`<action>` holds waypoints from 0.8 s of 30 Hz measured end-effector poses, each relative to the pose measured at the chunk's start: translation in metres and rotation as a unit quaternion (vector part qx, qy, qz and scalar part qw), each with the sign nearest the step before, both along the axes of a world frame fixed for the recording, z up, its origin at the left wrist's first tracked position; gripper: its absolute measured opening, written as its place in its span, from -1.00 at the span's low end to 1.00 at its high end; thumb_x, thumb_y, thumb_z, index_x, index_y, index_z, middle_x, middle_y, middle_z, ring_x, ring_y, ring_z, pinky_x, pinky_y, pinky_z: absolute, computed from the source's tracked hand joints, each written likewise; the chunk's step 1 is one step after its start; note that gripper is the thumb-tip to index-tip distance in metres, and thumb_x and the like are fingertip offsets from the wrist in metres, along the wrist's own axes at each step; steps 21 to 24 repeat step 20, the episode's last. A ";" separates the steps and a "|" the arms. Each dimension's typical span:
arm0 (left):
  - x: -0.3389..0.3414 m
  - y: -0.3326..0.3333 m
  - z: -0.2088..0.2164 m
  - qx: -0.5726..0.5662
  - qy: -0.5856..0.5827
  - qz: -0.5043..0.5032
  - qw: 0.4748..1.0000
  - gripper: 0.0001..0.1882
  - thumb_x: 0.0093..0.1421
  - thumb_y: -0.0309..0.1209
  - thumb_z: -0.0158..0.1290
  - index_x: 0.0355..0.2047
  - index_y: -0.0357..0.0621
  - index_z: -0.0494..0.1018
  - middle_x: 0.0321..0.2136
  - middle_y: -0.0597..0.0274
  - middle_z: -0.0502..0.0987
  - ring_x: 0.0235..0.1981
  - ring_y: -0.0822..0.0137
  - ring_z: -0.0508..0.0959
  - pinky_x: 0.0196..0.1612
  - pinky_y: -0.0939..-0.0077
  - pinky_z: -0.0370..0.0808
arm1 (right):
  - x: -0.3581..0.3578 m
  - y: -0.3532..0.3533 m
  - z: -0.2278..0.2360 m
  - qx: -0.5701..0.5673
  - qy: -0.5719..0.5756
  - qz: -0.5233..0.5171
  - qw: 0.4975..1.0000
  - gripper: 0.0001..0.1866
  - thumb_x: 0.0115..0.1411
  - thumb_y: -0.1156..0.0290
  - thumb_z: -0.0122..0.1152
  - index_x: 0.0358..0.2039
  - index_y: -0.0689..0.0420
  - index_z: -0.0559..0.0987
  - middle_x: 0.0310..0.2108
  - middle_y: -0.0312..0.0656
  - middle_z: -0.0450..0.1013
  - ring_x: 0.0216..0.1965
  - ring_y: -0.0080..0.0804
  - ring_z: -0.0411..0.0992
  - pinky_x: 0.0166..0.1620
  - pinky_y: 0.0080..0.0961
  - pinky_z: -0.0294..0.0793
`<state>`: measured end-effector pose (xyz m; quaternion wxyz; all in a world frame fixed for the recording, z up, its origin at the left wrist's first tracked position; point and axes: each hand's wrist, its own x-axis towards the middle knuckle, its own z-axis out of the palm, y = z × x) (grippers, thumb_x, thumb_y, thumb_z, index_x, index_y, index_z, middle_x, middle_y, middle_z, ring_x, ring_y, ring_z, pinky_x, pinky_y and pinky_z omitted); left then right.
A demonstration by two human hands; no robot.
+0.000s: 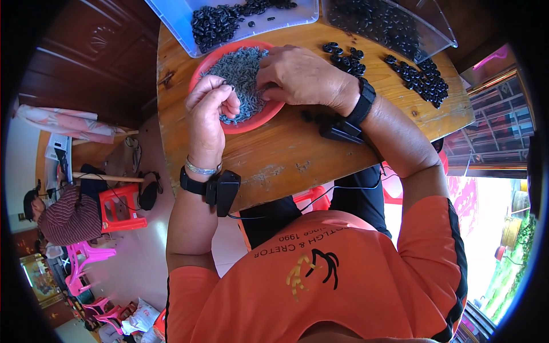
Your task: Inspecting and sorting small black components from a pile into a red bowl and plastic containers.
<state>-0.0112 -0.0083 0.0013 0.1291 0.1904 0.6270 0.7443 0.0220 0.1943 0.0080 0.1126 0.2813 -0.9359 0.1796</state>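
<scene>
A red round bowl (196, 73) full of small grey, screw-like pieces (247, 71) stands on the wooden table. My left hand (209, 106) is over the bowl's left rim, fingers curled in against the thumb. A tiny dark bit shows at the thumb tip, too small to name. From the right, my right hand (300, 77) reaches over the bowl with bent fingers pressed together above the grey pieces. Its fingertips are mostly hidden, so what they hold cannot be seen. Just right of this hand lie loose black, glossy oval parts (346, 60).
Behind the bowl stands a clear-blue plastic bin (280, 23) with black parts. At the far right a transparent bin (440, 43) holds many more, with another black pile (423, 83) before it. Black devices are strapped to both wrists; a cable hangs below the wooden table (274, 171).
</scene>
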 end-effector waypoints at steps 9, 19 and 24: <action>0.001 0.001 0.001 -0.008 0.007 -0.003 1.000 -0.89 0.14 -0.44 -0.11 -0.42 -0.19 0.38 -0.62 0.26 0.43 -0.61 0.49 0.38 -0.49 0.66 0.31 | -0.011 -0.009 -0.012 0.067 0.084 -0.034 0.994 -0.88 -0.05 0.37 0.21 -0.50 0.13 0.56 -0.45 -0.17 0.46 -0.32 -0.16 0.45 -0.24 -0.32 0.45; 0.004 0.003 0.001 -0.003 0.015 0.004 1.000 -0.89 0.16 -0.43 -0.07 -0.47 -0.17 0.40 -0.63 0.33 0.44 -0.63 0.57 0.37 -0.54 0.73 0.30 | -0.011 -0.008 -0.002 -0.231 -0.083 -0.053 0.968 -0.85 0.08 0.40 0.19 -0.34 0.15 0.59 -0.44 -0.16 0.54 -0.40 -0.35 0.51 -0.25 -0.49 0.47; 0.002 0.003 0.001 -0.015 0.025 -0.002 1.000 -0.87 0.16 -0.39 -0.04 -0.46 -0.17 0.40 -0.63 0.32 0.44 -0.62 0.56 0.38 -0.53 0.74 0.30 | -0.009 -0.008 0.000 -0.242 -0.092 -0.049 0.965 -0.84 0.09 0.40 0.18 -0.31 0.14 0.60 -0.43 -0.18 0.55 -0.39 -0.37 0.51 -0.25 -0.50 0.47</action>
